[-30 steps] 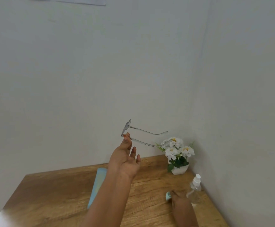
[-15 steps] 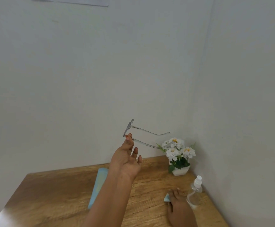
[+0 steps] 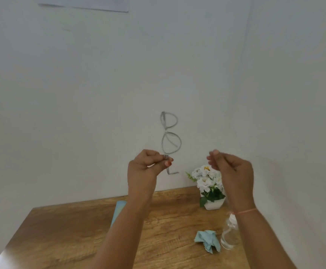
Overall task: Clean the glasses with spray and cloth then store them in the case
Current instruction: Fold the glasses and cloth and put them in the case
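My left hand [image 3: 147, 165] pinches the grey-framed glasses [image 3: 170, 135] by their lower end and holds them upright in the air before the wall, lenses stacked one above the other, one temple tip sticking out below the fingers. My right hand [image 3: 229, 167] is raised beside them, a hand's width to the right, fingers curled and holding nothing. A crumpled light blue cloth [image 3: 207, 240] lies on the wooden table [image 3: 65, 235]. The clear spray bottle [image 3: 229, 234] stands just right of the cloth, partly hidden by my right forearm. The light blue case [image 3: 118, 210] lies behind my left forearm.
A small white pot of white flowers [image 3: 210, 186] stands at the table's back right corner against the walls. White walls close the table in behind and on the right. A paper sheet [image 3: 92, 3] hangs high on the wall.
My right hand left the cloth on the table and rose next to the glasses. My left hand turned the glasses from side-on with open temples to upright and facing me.
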